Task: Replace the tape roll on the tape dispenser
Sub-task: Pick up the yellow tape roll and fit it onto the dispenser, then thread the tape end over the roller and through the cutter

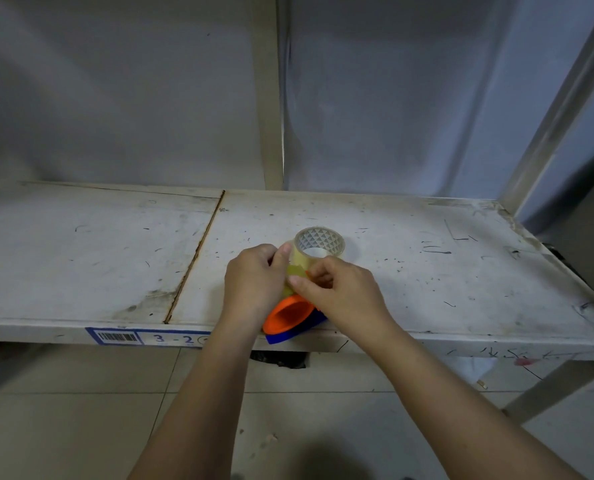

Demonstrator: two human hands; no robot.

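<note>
Here we see the tape roll (319, 245) standing near the middle of the shelf (427, 271), its hollow core opening up toward twelve o'clock. Our left hand (254, 285) grips its nine o'clock side, while our right hand (344, 292) pinches the loose tape end (296, 271) at six o'clock. The orange-and-blue dispenser (290, 317) lies at the shelf's front edge, its long axis running from seven to one o'clock.
</note>
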